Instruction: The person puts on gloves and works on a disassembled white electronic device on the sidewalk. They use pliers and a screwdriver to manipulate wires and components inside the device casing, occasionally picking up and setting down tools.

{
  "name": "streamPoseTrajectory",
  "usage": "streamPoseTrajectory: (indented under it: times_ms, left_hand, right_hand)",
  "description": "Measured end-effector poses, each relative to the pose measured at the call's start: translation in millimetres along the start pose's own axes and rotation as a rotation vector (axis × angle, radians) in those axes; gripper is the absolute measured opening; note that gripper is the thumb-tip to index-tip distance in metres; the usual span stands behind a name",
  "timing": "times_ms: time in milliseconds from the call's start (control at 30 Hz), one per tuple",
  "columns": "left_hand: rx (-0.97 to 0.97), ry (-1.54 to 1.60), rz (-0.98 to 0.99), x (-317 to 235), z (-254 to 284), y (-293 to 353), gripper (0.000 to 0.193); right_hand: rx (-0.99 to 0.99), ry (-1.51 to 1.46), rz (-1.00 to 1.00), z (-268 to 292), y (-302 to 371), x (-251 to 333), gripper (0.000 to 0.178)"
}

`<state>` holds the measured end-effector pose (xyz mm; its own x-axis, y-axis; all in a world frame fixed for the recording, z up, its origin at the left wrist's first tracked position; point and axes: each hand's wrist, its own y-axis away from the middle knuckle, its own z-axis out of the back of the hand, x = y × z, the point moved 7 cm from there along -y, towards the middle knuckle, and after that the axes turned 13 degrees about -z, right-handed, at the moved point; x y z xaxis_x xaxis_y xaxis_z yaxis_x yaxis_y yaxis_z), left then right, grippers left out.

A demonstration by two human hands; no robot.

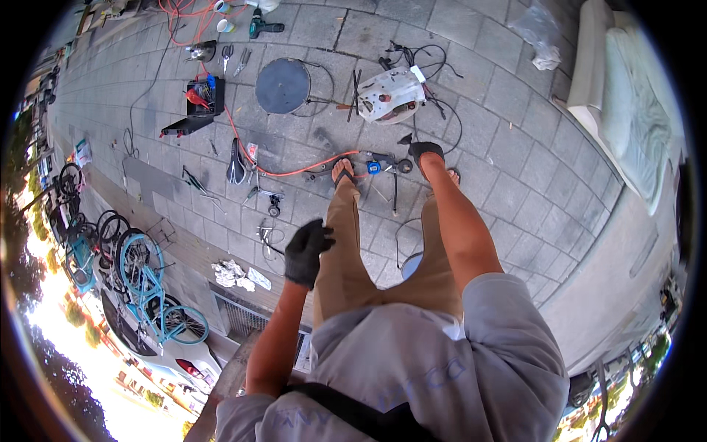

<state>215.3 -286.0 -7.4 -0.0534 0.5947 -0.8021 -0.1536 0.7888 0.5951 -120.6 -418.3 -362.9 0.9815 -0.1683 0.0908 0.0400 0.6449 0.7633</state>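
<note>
My left hand (308, 252), in a dark glove, hangs in the air beside my left thigh. Its fingers are loosely bent and slightly apart, with nothing seen in them. Farther forward, my right hand (427, 152), also gloved, reaches down by my right foot with its fingers curled in. A small black piece (405, 138) shows just past its fingertips; whether I grip it is unclear. Left of that hand, between my feet, lies a blue and black power tool (374, 166) with a round end, where an orange cord (294, 173) arrives.
A round grey-topped stool (283, 86) and a scuffed white machine (392, 96) with black cables lie ahead. Leftward are an open black toolbox (202, 107), a bicycle saddle (236, 163) and a green drill (264, 26). Turquoise bicycles (151, 287) stand far left; a pale sofa (618, 96) is at right.
</note>
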Motion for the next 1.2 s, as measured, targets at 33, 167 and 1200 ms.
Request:
streamPoseTrajectory:
  times_ms: [33, 167, 1200]
  left_hand:
    - [-0.018, -0.015, 0.039, 17, -6, 2, 0.041]
    - [0.031, -0.001, 0.003, 74, -44, -9, 0.037]
    - [-0.035, -1.265, -0.673, 184, -109, -89, 0.032]
  right_hand:
    - [-0.134, -0.064, 0.054, 7, -13, 2, 0.031]
    - [0.098, -0.595, -0.212, -9, -44, -21, 0.04]
    - [0.149, -0.426, 0.818, 71, 151, 91, 0.028]
